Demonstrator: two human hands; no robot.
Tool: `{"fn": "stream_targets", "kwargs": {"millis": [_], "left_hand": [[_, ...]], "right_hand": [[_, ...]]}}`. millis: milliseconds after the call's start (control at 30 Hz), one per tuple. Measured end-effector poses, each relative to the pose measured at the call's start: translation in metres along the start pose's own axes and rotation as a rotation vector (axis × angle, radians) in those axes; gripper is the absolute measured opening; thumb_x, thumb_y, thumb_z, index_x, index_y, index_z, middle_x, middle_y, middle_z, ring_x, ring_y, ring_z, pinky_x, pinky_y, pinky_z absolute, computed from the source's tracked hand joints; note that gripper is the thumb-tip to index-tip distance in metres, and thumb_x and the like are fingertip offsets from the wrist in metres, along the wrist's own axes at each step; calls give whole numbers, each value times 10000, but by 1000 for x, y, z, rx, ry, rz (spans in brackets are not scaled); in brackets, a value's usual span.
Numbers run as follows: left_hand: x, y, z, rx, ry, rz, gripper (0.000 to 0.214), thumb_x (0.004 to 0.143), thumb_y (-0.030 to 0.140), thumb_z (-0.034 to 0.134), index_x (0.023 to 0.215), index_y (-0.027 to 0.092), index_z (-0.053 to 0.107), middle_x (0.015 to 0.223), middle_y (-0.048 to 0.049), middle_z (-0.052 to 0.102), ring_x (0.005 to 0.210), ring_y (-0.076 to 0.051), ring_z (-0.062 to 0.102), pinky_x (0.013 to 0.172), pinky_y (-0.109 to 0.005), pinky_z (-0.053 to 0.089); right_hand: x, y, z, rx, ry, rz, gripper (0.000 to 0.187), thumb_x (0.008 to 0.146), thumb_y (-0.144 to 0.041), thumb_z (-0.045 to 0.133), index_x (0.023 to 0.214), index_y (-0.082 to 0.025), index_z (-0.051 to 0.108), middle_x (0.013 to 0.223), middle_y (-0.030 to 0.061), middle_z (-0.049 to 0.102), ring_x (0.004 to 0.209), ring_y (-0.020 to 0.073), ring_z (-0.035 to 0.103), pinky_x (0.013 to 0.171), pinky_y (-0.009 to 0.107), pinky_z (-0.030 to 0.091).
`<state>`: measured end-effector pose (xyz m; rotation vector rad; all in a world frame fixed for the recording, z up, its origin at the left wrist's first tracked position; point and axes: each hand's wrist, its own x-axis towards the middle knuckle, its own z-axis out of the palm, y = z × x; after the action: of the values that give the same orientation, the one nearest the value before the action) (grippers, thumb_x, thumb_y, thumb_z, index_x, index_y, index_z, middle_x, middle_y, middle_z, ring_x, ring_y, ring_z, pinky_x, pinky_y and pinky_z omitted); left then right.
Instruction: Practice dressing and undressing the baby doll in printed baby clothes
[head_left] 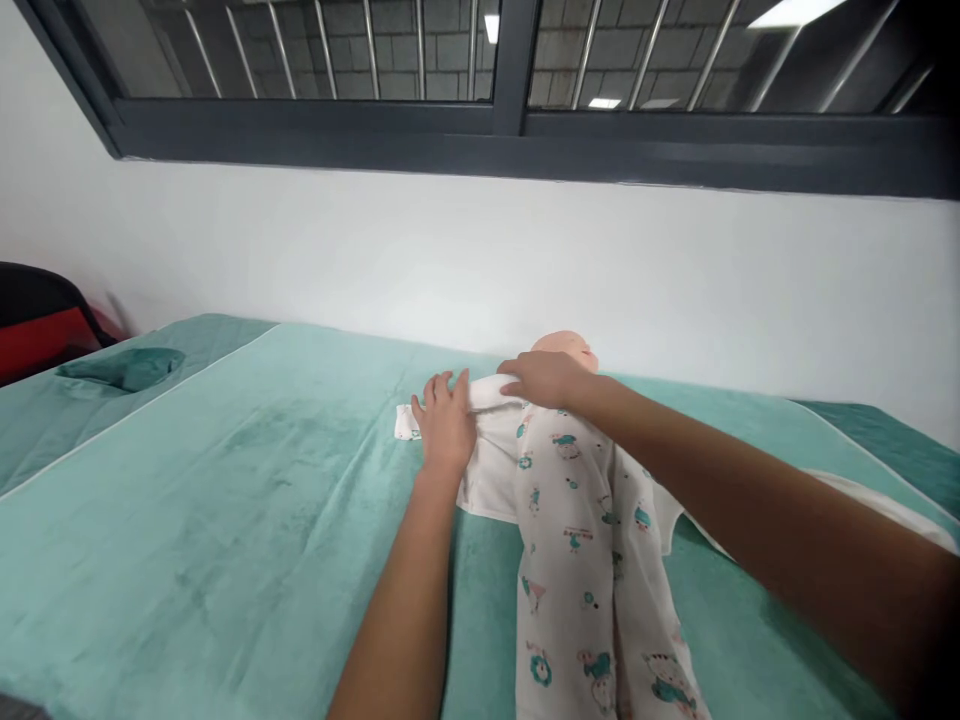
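Observation:
A doll lies on its back on the bed, its head [564,346] close to the wall. It wears white printed baby pants [566,560]. A white baby shirt [491,470] is spread open around its upper body, one sleeve cuff [407,423] reaching out to the left. My left hand [448,425] rests over that sleeve with its fingers apart. Beside the doll's neck, my right hand [547,380] grips white cloth of the shirt between thumb and fingers. The doll's arms and most of its chest are hidden.
A green padded cover [247,480] spreads under the doll. White cloth [862,495] lies at the right, partly behind my right forearm. A red and black item [41,335] stands at the far left, near a dark green folded patch [124,368]. The white wall [337,250] borders the back.

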<state>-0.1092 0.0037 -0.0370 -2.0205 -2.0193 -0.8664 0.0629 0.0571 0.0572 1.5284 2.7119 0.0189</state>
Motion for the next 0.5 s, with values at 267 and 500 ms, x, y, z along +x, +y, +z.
{"fn": "stream_targets", "kwargs": {"millis": [267,500], "left_hand": [[0,6,15,13,-40,69,486,864,308,586,1335,253,485,1246,-95,596,1160,-293,508,1065,-494,329],[3,9,19,-50,-41,34,515,831,239,566,1343,220,503,1291,-108,583,1211,-327,487,1102,-556,273]], "right_hand": [[7,-4,18,267,212,24,301,915,-385,454,1108,-280,659,1138,32,685,995,221,618,779,315,439],[-71,55,77,621,807,339,345,924,-370,427,1163,-197,606,1200,85,632,1126,233,544,961,380,413]]}}
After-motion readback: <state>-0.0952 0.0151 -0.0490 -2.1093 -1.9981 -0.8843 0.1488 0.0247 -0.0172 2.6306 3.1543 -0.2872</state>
